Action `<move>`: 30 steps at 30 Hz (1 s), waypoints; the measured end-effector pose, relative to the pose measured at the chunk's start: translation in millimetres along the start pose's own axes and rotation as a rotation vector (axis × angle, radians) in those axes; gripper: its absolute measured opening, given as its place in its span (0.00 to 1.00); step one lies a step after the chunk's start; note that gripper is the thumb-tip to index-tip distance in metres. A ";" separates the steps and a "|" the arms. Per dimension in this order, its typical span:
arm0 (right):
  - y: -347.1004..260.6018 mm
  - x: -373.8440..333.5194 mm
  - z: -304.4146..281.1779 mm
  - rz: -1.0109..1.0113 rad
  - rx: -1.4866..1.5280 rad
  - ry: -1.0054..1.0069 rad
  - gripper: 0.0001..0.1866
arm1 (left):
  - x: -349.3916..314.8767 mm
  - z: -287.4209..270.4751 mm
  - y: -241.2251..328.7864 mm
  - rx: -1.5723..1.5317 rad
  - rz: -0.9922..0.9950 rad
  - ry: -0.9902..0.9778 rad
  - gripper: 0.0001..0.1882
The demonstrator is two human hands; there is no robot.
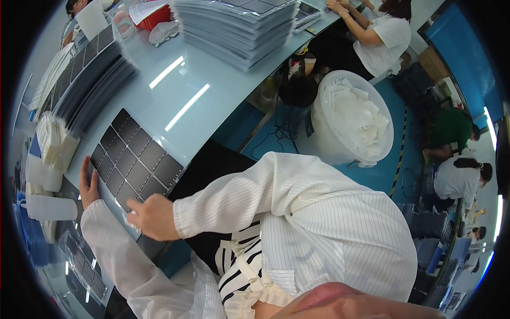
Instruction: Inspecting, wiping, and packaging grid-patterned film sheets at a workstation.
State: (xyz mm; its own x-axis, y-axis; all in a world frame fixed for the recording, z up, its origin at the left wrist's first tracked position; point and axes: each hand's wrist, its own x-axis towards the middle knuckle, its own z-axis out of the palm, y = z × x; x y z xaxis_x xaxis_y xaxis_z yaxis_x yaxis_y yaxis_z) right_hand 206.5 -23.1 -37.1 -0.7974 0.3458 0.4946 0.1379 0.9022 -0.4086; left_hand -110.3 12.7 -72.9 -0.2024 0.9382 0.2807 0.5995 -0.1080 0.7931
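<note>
A dark grey sheet (135,154), divided into rounded squares with light lines and rows of small light dots, lies flat on the glossy pale table (196,127). At its left edge rests my left hand (89,185), thumb and fingers apart. My right hand (155,217) is closed over the near edge of the sheet. A small whitish bit shows at its fingertips, blurred, and I cannot make out what it is.
Tall stacks of similar sheets (239,32) and dark panels (98,80) stand on the table. White bottles and packs (50,207) line the left side. Right of the table is a large white bin (319,122) of white scraps. A person in white (374,42) sits beyond.
</note>
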 end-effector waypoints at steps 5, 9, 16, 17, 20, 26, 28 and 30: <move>-6.2 5.1 -2.0 -0.033 -0.034 -0.107 0.11 | -2.9 2.2 3.4 0.020 -0.011 0.012 0.25; 7.6 -2.0 -13.0 0.022 -0.016 -0.043 0.12 | -8.4 -2.7 3.7 -0.013 -0.037 0.012 0.26; -13.9 9.7 11.2 -0.036 -0.100 -0.095 0.11 | -0.4 1.9 0.8 -0.003 -0.012 -0.012 0.25; -16.4 12.2 14.6 -0.022 -0.089 -0.115 0.11 | 0.1 1.2 0.6 0.001 -0.011 -0.013 0.25; -11.6 12.7 8.8 -0.021 -0.058 -0.126 0.13 | -2.1 0.1 -0.5 -0.037 -0.008 -0.019 0.25; 10.0 2.0 -18.3 0.092 -0.049 -0.077 0.15 | -5.6 -1.3 6.0 -0.025 -0.032 -0.003 0.25; 8.4 3.7 -10.2 0.082 -0.074 -0.068 0.15 | -4.8 -1.3 10.4 0.011 -0.040 0.001 0.25; -2.9 9.0 1.6 0.036 -0.087 -0.088 0.14 | -3.0 -2.6 2.1 0.007 -0.019 -0.006 0.25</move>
State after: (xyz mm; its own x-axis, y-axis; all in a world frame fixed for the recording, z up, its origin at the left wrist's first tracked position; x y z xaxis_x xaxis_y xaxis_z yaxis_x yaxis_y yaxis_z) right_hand 198.0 -23.0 -32.7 -0.8388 0.3580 0.4103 0.2149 0.9100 -0.3546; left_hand -110.4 8.9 -70.6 -0.2090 0.9421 0.2622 0.6010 -0.0878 0.7944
